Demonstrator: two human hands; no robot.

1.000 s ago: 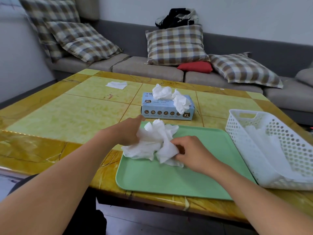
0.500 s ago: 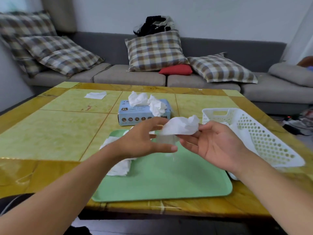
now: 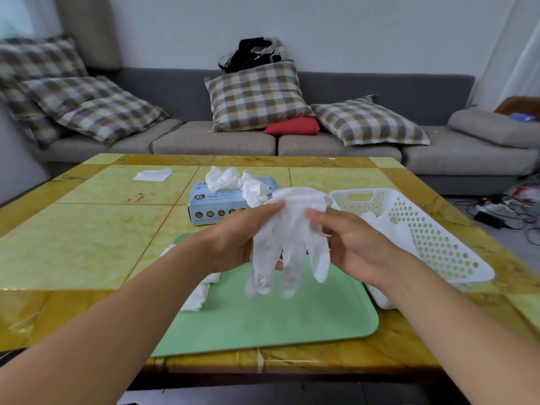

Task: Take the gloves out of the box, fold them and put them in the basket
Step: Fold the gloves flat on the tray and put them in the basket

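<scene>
Head view: two hands [image 3: 295,244], one glove [image 3: 289,229].

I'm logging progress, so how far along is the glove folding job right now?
Done: some white gloves already lie in the white basket. In hand: the left hand and right hand hold one glove spread, unfolded. Left: loose gloves on the green tray, more sticking out of the glove box.

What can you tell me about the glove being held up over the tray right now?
The glove is thin, translucent white plastic, slightly crinkled. It hangs opened out with its fingers pointing down and its cuff end up, in the air above the green tray. The left hand pinches its upper left edge and the right hand its upper right edge. It touches nothing else.
</scene>
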